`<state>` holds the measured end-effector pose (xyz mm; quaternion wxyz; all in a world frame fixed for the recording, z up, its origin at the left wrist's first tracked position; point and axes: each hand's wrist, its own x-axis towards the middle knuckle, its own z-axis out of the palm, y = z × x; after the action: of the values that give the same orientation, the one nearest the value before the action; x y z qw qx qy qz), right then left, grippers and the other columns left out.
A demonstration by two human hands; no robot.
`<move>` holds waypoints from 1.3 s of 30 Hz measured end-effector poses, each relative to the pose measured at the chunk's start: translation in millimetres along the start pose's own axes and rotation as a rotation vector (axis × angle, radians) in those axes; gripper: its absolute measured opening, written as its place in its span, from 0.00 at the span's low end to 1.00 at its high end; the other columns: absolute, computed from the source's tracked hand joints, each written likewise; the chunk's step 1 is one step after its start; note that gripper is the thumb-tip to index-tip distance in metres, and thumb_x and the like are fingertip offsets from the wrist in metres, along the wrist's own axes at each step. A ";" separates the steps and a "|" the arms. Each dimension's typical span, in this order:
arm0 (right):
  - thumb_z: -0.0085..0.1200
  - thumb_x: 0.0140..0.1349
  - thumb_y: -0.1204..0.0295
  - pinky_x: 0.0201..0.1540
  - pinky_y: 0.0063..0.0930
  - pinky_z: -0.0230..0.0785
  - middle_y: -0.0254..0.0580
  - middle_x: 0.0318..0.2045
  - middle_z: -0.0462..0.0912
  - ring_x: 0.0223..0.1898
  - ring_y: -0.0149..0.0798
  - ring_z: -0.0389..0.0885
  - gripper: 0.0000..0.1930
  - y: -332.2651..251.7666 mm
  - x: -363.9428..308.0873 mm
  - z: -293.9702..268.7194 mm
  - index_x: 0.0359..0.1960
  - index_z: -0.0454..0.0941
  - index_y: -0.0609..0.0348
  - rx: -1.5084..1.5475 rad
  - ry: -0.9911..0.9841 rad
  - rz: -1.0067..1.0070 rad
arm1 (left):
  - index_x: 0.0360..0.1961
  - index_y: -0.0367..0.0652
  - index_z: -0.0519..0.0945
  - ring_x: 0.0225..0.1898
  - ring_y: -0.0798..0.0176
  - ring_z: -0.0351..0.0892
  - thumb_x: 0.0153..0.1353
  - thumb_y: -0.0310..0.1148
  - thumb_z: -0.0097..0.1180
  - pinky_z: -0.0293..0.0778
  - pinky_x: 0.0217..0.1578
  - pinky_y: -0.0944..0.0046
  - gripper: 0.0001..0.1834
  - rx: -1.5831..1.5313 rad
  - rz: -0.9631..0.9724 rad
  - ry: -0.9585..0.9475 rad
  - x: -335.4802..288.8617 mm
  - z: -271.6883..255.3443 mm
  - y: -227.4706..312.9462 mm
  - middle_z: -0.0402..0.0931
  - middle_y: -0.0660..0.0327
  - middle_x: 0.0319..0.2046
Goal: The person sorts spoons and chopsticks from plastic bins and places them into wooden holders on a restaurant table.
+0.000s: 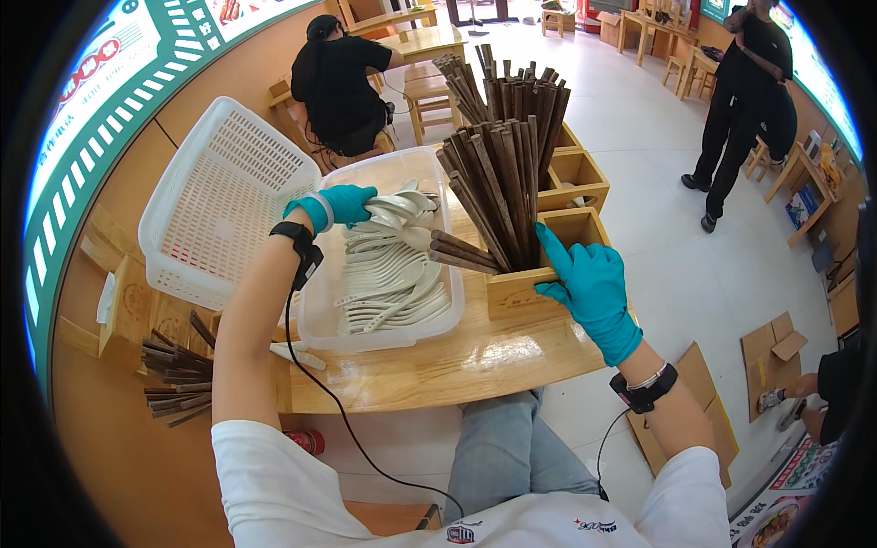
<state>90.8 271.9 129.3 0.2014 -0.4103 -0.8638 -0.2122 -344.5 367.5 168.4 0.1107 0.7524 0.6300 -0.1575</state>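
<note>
My left hand (342, 205), in a teal glove, is closed around several white spoons (395, 210) above the far part of a translucent plastic tub (395, 340). More white spoons (388, 283) lie stacked in the tub. My right hand (589, 288), gloved too, grips the near wall of a wooden box (521, 294), its thumb outside and its index finger over the rim. Dark brown chopsticks (498, 183) stand in that box's left compartment; a few lean out to the left over the tub.
A white perforated basket (228, 201) tilts at the tub's left. More chopsticks (178, 370) lie at lower left. Behind my box stands another wooden box (575, 173) with chopsticks. One person (343, 87) sits ahead; another (744, 91) stands at right. Flattened cardboard (699, 411) lies on the floor.
</note>
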 end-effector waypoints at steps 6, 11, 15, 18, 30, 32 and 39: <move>0.58 0.51 0.44 0.33 0.32 0.61 0.33 0.21 0.67 0.25 0.34 0.67 0.45 0.6 0.4 0.3 0.70 0.58 0.47 0.023 -0.029 0.003 | 0.45 0.45 0.73 0.36 0.49 0.80 0.61 0.36 0.54 0.75 0.38 0.54 0.13 -0.118 0.028 0.038 10.9 15.0 -8.4 0.80 0.52 0.33; 0.59 0.51 0.48 0.37 0.35 0.61 0.35 0.22 0.66 0.26 0.37 0.67 0.45 0.5 -0.5 -1.0 0.71 0.58 0.47 0.042 -0.039 0.031 | 0.48 0.46 0.73 0.37 0.50 0.81 0.64 0.41 0.53 0.76 0.39 0.54 0.15 -0.113 -0.083 -0.019 6.1 6.4 8.3 0.81 0.50 0.37; 0.59 0.50 0.48 0.37 0.35 0.61 0.35 0.22 0.66 0.26 0.37 0.67 0.45 -2.6 1.2 -2.5 0.71 0.58 0.47 0.063 -0.053 0.031 | 0.57 0.47 0.70 0.50 0.48 0.78 0.56 0.51 0.61 0.73 0.50 0.51 0.31 -0.030 -0.144 -0.014 16.4 21.0 -6.3 0.78 0.48 0.48; 0.59 0.51 0.48 0.37 0.35 0.61 0.35 0.22 0.65 0.26 0.36 0.67 0.45 -1.2 0.5 -5.0 0.71 0.58 0.47 0.055 -0.064 0.043 | 0.63 0.47 0.66 0.59 0.46 0.71 0.47 0.56 0.66 0.68 0.58 0.49 0.45 -0.154 -0.180 -0.088 -0.4 4.7 22.0 0.72 0.49 0.57; 0.57 0.52 0.45 0.35 0.34 0.62 0.34 0.21 0.65 0.25 0.35 0.66 0.45 -3.2 0.3 -0.7 0.71 0.58 0.47 0.023 -0.017 0.022 | 0.60 0.46 0.69 0.60 0.46 0.68 0.36 0.46 0.77 0.68 0.58 0.51 0.48 -0.201 -0.103 -0.079 10.2 28.6 14.3 0.72 0.51 0.54; 0.59 0.50 0.44 0.31 0.32 0.62 0.33 0.21 0.66 0.24 0.34 0.67 0.46 -0.8 -0.4 2.7 0.70 0.59 0.48 -0.005 0.031 0.002 | 0.56 0.45 0.74 0.58 0.46 0.69 0.36 0.46 0.76 0.69 0.57 0.52 0.43 -0.088 -0.090 -0.037 14.3 28.6 16.1 0.72 0.51 0.54; 0.59 0.51 0.44 0.32 0.32 0.62 0.34 0.21 0.67 0.25 0.34 0.67 0.45 -1.8 -0.4 3.0 0.70 0.60 0.48 -0.034 0.052 0.002 | 0.49 0.44 0.79 0.41 0.48 0.81 0.41 0.43 0.71 0.76 0.46 0.55 0.31 0.057 -0.046 -0.028 13.6 37.8 27.9 0.81 0.51 0.40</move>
<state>89.0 272.2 126.2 0.2170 -0.4087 -0.8542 -0.2372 -318.6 361.1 127.4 0.0944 0.7383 0.6407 -0.1883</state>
